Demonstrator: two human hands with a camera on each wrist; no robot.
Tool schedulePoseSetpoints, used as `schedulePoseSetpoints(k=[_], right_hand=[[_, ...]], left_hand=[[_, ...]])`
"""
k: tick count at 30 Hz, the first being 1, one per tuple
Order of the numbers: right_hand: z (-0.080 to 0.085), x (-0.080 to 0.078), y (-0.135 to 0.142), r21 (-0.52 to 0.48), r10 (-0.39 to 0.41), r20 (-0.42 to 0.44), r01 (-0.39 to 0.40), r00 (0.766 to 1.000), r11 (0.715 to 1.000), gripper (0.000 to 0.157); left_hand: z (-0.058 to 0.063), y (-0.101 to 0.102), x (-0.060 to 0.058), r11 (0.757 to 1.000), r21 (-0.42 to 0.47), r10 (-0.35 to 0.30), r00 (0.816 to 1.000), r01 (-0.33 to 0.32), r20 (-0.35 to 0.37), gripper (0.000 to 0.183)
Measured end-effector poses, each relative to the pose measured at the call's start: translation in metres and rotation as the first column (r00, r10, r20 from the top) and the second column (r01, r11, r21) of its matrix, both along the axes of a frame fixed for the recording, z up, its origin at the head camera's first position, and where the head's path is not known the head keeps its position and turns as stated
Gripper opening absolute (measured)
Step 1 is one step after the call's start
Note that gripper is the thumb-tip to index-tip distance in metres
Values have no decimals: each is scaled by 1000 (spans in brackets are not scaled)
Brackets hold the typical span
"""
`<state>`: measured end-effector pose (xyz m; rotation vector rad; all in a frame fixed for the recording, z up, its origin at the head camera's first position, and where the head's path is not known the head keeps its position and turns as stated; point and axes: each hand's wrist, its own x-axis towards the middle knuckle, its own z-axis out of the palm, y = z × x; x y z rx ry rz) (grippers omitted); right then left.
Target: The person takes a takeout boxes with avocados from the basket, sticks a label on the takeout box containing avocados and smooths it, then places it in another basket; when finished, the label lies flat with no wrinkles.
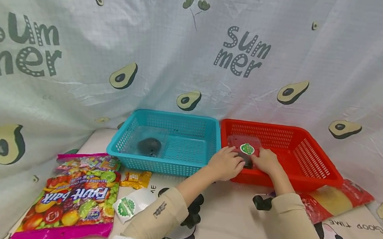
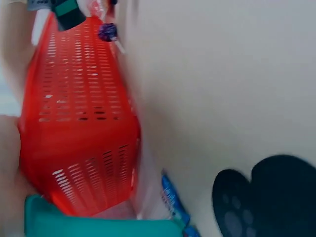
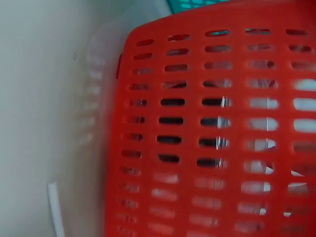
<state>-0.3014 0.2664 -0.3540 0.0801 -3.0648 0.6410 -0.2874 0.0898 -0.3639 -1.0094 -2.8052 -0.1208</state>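
Both hands hold a clear box [image 1: 244, 148] with a green sticker; the left hand [image 1: 224, 163] and right hand [image 1: 266, 160] sit inside the red basket [image 1: 315, 162].

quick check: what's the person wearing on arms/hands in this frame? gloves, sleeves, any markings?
No gloves: both the left hand and the right hand are bare. Both arms wear long beige sleeves that end at the wrists. The left sleeve has a small dark printed mark on the forearm and a white layer showing at the elbow end. The right sleeve looks plain. No cables or straps visible.
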Motion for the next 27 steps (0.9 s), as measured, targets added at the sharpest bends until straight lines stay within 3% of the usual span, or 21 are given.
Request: schedulePoseSetpoints(k=[3, 6, 9, 12, 15, 18, 22, 27], right_hand=[[1, 2, 1, -63, -32, -58, 28, 998, 998, 54], [1, 6, 0, -125, -44, -171, 23, 984, 992, 50], [2, 8, -10, -184, -33, -258, -15, 966, 983, 46], [8, 8, -27, -248, -9, -310, -72, 951, 966, 43], [12, 7, -51, -296, 15, -357, -128, 934, 946, 40], [14, 7, -77, -313, 47, -423, -195, 905, 930, 37], [16, 5, -119, -302, 150, -460, -313, 875, 901, 35], [13, 0, -163, -267, 300, -391, -420, 870, 868, 35]], left_hand=[[4, -12, -1, 994, 82, -74, 994, 67, 84, 39], [7, -32, 0, 972, 210, -133, 982, 104, 131, 38], [12, -58, -4, 940, 315, -163, 983, 130, 81, 35], [21, -90, -10, 926, 359, -131, 991, 116, 16, 33], [30, -129, -15, 922, 386, -32, 999, 19, 27, 33], [37, -166, -19, 913, 392, 85, 993, -113, 88, 37], [43, -215, -21, 891, 374, 210, 964, -258, 163, 43], [36, -266, -16, 865, 338, 300, 922, -371, 246, 48]])
